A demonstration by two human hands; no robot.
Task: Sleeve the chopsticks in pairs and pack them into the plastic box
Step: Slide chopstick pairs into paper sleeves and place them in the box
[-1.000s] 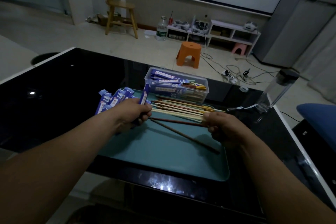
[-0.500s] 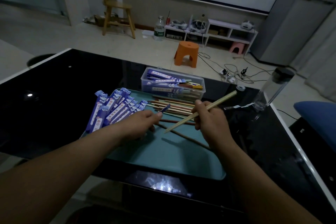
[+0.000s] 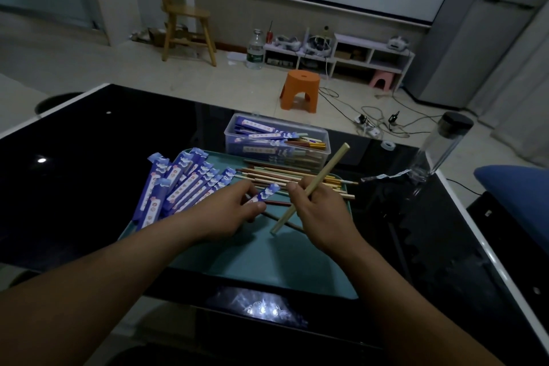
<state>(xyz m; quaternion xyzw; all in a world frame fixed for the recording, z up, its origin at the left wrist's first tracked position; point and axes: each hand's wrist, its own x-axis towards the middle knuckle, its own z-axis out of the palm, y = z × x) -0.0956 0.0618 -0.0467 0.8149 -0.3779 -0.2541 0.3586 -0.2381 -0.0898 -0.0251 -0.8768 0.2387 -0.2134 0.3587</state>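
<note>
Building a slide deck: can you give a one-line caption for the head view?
Right hand grips pale chopsticks while left hand pinches a blue sleeve over the teal tray.

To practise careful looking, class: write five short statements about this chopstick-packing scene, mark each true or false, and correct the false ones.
1. The right hand holds a pale chopstick. True.
2. The left hand holds nothing. False: it pinches a blue sleeve.
3. The plastic box already contains sleeved chopsticks. True.
4. The clear bottle stands on the teal tray. False: it stands on the black table, to the right of the tray.
5. The plastic box sits at the near edge of the tray, closest to the person. False: it sits beyond the tray's far edge.
</note>
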